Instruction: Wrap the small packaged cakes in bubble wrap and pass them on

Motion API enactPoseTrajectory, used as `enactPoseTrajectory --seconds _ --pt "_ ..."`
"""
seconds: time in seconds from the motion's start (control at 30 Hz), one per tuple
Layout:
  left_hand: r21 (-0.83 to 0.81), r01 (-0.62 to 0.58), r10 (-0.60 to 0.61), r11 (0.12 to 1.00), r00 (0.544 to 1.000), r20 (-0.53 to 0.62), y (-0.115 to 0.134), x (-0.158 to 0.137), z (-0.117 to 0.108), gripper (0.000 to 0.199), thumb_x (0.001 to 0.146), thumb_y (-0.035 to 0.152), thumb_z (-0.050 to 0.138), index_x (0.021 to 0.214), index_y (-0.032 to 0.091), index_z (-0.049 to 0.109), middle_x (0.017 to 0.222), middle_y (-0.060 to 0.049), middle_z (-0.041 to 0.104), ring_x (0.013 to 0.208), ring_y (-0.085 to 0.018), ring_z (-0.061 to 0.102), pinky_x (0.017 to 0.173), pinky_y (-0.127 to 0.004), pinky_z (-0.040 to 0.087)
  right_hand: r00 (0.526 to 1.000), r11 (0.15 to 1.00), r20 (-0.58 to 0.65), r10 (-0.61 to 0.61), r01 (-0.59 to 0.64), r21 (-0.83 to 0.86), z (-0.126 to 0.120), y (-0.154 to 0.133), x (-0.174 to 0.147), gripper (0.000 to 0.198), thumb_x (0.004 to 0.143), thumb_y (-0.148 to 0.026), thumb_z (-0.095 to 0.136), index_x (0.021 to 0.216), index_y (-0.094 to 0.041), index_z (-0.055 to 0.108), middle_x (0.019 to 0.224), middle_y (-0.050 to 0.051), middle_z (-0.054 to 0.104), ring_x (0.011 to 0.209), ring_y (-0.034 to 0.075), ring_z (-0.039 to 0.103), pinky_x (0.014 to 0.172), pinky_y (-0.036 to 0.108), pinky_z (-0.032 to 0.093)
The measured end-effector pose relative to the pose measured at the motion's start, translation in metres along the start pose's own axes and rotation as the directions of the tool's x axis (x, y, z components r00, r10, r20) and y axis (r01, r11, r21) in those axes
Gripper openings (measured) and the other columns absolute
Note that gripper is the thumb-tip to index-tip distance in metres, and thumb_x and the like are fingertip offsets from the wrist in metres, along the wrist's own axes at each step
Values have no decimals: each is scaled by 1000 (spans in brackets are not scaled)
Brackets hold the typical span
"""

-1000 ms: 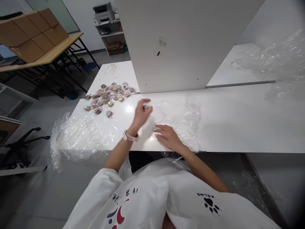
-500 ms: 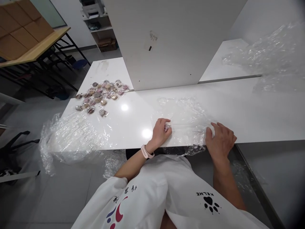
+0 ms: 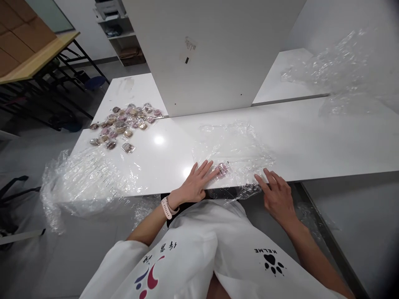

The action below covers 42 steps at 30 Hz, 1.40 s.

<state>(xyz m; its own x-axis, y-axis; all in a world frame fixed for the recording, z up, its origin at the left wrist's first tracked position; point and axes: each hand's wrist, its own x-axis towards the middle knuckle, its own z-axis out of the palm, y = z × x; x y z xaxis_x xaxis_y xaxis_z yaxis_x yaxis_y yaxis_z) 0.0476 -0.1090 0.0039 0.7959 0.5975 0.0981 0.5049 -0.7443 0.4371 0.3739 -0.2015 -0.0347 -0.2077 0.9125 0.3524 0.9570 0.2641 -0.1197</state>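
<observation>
A clear plastic sheet (image 3: 233, 143) lies spread over the front of the white table, its near edge crumpled at the table's rim. On it sits a small pink wrapped piece (image 3: 222, 170), perhaps a sweet or biscuit. My left hand (image 3: 198, 180) rests flat with fingers stretched out, the fingertips beside or touching the pink piece. To the right, my right hand (image 3: 276, 193) has its fingers apart at the sheet's near right corner, and nothing shows gripped in it.
Several small wrapped pieces (image 3: 120, 124) in brown, tan and pink lie on the left of the table (image 3: 343, 141). A pile of clear plastic bags (image 3: 93, 174) hangs over the front left edge. A white upright panel (image 3: 215, 54) stands behind; more crumpled plastic (image 3: 339, 66) sits at the right.
My left hand has uncurled and moved left, exposing the pink wrapped piece. My right hand has spread its fingers and come lower. The whole view has shifted slightly.
</observation>
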Motion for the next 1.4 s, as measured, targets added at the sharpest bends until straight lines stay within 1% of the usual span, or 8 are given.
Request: enactPoseTrajectory --seconds 0.33,0.43,0.6,0.73,0.9,1.03,1.27,1.4 --pt "-90 64 -79 994 981 -179 9 10 30 35 101 28 43 132 28 59 151 -7 49 148 -25 33 122 -53 23 987 955 0 -161 156 251 24 -59 46 30 98 -23 48 119 -31 68 142 1 59 139 24 45 118 49 27" --pt "-314 255 -327 915 924 -200 3 30 13 35 103 33 35 103 24 69 113 -6 74 110 -22 67 103 -44 46 997 879 41 -68 40 475 9 -51 85 30 100 -32 43 102 -25 72 120 3 72 119 24 62 106 45 40" --pt "-520 465 -611 717 777 -148 -16 66 -4 39 97 38 43 65 21 57 71 -1 69 65 -15 61 65 -28 44 909 699 406 98 -353 621 6 -26 153 33 91 -50 55 85 -20 69 76 3 72 70 18 65 67 30 48" --pt "-493 552 -680 673 724 -118 -25 78 2 28 84 28 56 59 21 49 58 2 57 56 -14 51 55 -26 35 865 848 464 192 -385 366 17 -16 174 23 85 -36 64 100 -20 69 80 3 71 69 18 62 65 31 44" --pt "-404 574 -662 713 740 -116 -26 81 9 19 80 20 57 63 21 49 61 2 57 57 -14 49 53 -27 31 997 985 16 80 -81 152 7 -30 150 28 97 -23 45 110 -18 69 108 13 68 101 27 60 84 40 44" --pt "-321 614 -668 721 739 -86 -25 83 5 7 81 19 59 75 21 57 69 1 63 62 -15 54 57 -27 35 957 896 48 -287 251 366 15 -40 126 35 97 -35 52 128 -23 61 128 10 64 115 27 57 96 42 45" --pt "-215 326 -388 921 826 -409 -6 59 -9 31 89 25 59 120 21 56 121 -8 66 113 -24 58 97 -38 43 977 854 113 -181 99 511 50 -33 130 37 96 -27 47 131 -24 61 115 9 71 104 26 62 92 44 50" --pt "-267 269 -340 925 902 -267 -10 46 -2 34 87 35 66 117 22 58 114 -7 70 104 -24 63 98 -40 42 958 771 254 -133 -61 634 37 -36 140 39 96 -44 52 130 -27 61 107 6 72 95 25 65 83 40 51"
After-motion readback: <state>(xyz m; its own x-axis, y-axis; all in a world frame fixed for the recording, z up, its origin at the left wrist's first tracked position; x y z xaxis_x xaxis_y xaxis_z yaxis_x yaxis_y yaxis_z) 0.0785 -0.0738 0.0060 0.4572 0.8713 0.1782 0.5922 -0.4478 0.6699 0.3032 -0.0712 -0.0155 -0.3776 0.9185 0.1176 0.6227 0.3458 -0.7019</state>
